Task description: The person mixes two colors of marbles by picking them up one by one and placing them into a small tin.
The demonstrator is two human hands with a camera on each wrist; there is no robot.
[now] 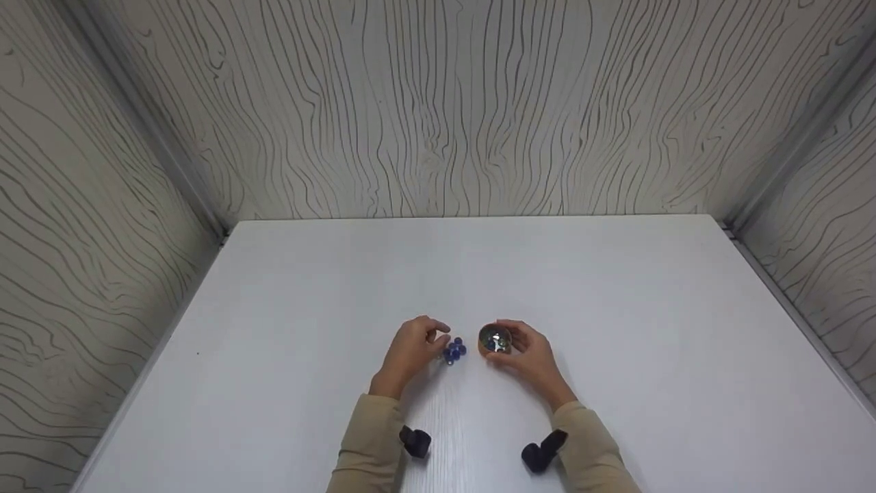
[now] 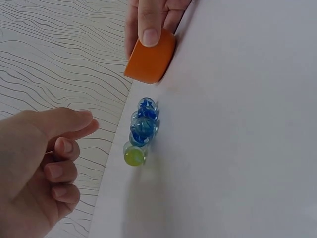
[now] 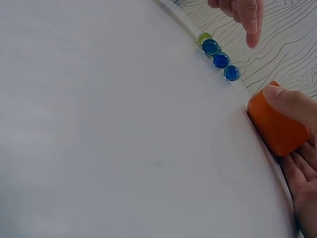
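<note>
Blue marbles (image 2: 143, 128) lie just beside loosely curled left fingers (image 2: 63, 171); right fingers (image 3: 291, 102) grip an orange cup (image 3: 276, 124).

An upright orange cup (image 2: 151, 62) with shiny marbles (image 1: 495, 339) inside sits between the right fingers (image 1: 520, 330), and blue and yellow-green glass balls (image 2: 143, 128) bunch together near the left fingers (image 2: 62, 171).

It was a booth-like work bay, folks! Wood-grain panels (image 1: 438, 103) rose across the top and both sides, grey strips (image 1: 146, 127) edged the corners, and a white tabletop (image 1: 616, 294) filled the lower middle.
</note>
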